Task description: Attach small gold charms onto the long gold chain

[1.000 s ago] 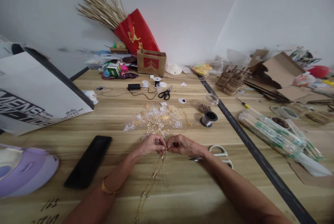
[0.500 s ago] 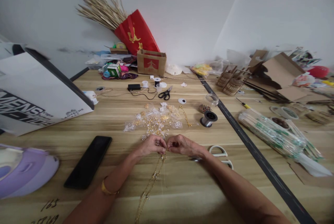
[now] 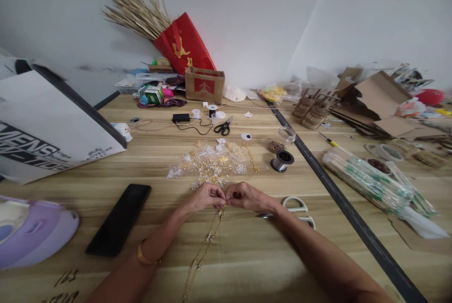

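My left hand (image 3: 205, 197) and right hand (image 3: 247, 196) meet fingertip to fingertip, both pinched on the top end of a gold chain (image 3: 206, 239). The chain trails toward me across the counter (image 3: 254, 260). Heap of gold charms (image 3: 212, 162) just beyond my hands. Black phone (image 3: 119, 218) lies left, wire spool (image 3: 281, 160) right.

Bright, even, diffuse light from above; no glare, only soft short shadows under the forearms on the pale wooden worktop (image 3: 247, 265). Strong wide-angle bending at the edges (the white printed paper bag (image 3: 52, 124) stretches). Centre sharp, corners soft and slightly smeared.
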The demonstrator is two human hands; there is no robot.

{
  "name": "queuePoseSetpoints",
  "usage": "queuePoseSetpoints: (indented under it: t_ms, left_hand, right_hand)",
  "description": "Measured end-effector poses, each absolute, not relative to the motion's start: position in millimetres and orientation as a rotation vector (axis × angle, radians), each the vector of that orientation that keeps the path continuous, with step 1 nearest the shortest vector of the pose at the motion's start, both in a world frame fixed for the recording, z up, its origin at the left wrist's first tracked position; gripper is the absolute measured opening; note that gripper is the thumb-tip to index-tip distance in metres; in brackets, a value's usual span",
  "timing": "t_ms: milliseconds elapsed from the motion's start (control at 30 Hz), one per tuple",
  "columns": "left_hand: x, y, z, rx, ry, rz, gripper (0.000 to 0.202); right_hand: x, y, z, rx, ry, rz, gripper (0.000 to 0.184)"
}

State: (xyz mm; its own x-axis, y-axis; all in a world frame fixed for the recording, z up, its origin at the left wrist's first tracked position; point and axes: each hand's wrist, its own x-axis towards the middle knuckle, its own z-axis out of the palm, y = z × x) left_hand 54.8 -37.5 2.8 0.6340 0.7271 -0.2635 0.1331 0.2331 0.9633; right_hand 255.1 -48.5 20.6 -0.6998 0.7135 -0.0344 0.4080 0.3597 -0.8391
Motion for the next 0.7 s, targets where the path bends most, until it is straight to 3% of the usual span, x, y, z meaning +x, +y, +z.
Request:
queuePoseSetpoints:
  t_ms: [467, 700]
  left_hand:
    - [56.2, -40.6, 11.0, 1.335, 0.827, 0.472, 0.029]
    - [57.3, -39.9, 12.2, 1.426, 0.876, 0.508, 0.026]
  right_hand:
    - [258.7, -50.8, 36.1, -1.044, -2.226, 1.296, 0.015]
    - [266.1, -47.7, 44.5, -1.095, -2.237, 1.156, 0.015]
